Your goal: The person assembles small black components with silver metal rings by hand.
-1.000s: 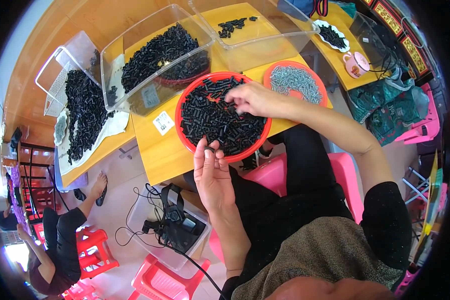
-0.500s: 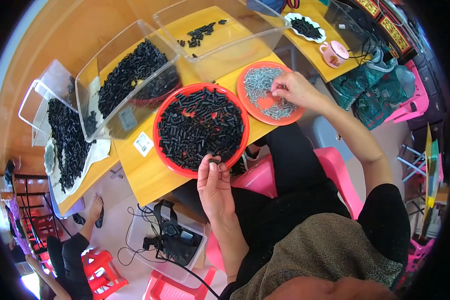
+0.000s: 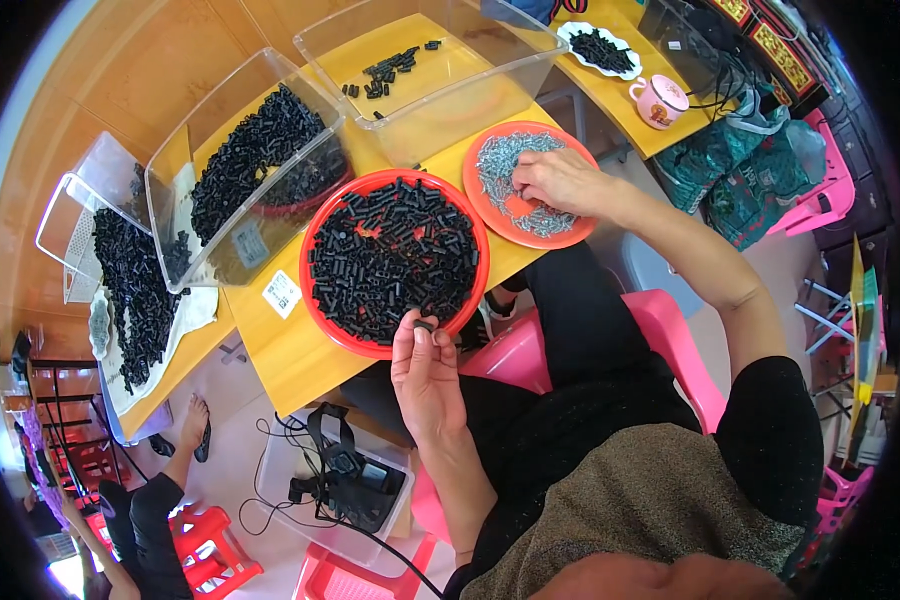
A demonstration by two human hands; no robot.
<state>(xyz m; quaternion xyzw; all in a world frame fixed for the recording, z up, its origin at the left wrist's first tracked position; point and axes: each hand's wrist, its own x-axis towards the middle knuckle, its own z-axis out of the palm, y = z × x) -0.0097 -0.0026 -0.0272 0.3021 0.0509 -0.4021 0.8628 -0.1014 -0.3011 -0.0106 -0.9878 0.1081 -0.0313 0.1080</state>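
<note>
Red tray (image 3: 322,300), black parts (image 3: 390,255), orange plate (image 3: 515,215), seemingly silver screws (image 3: 505,165), yellow table (image 3: 300,355)

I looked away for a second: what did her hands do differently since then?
The right hand moved from the big red tray of black plastic pieces to the smaller orange plate of silvery screws. The left hand stayed at the tray's near rim, pinching one black piece.

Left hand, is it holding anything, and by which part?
The left hand pinches a small black plastic piece between its fingertips, at the near rim of the red tray; which part of it is gripped cannot be told.
</note>
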